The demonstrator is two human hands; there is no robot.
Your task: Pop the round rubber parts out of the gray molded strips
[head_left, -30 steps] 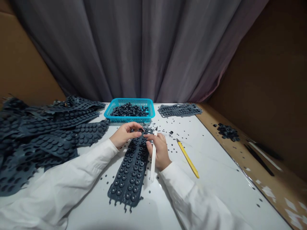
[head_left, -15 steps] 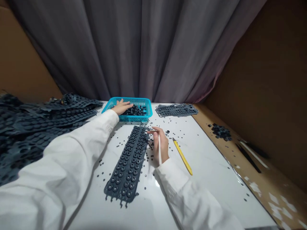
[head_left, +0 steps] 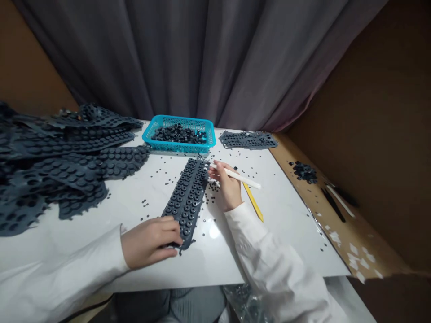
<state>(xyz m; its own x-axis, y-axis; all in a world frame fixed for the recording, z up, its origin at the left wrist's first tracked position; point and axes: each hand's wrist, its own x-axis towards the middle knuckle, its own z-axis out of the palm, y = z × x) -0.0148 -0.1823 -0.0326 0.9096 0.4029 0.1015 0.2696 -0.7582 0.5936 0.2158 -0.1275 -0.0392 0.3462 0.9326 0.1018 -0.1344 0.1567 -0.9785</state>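
Observation:
A dark grey rubber sheet [head_left: 188, 188] with rows of ringed studs lies on the white table. My left hand [head_left: 153, 241] is closed on its near end, thumb at the edge and fingers over the studs. Beside the sheet's far right corner, my right hand [head_left: 229, 186] grips a white stick [head_left: 247, 179] that slants down to the right. Behind them stands a blue basket [head_left: 182, 147] with many small black pieces [head_left: 178, 133] inside. Just right of my right hand lies a yellow tool [head_left: 253, 202].
Dark perforated sheets [head_left: 74, 166] are heaped at the left. A flat grey sheet [head_left: 249, 140] lies at the back right. On the cardboard [head_left: 326, 197] are a pile of black pieces [head_left: 304, 172], dark and white tools, and white scraps. Small black discs dot the table.
My left hand has left the basket and come down to the sheet's near end. The white stick has swung from near upright to a slant. The view has tilted down.

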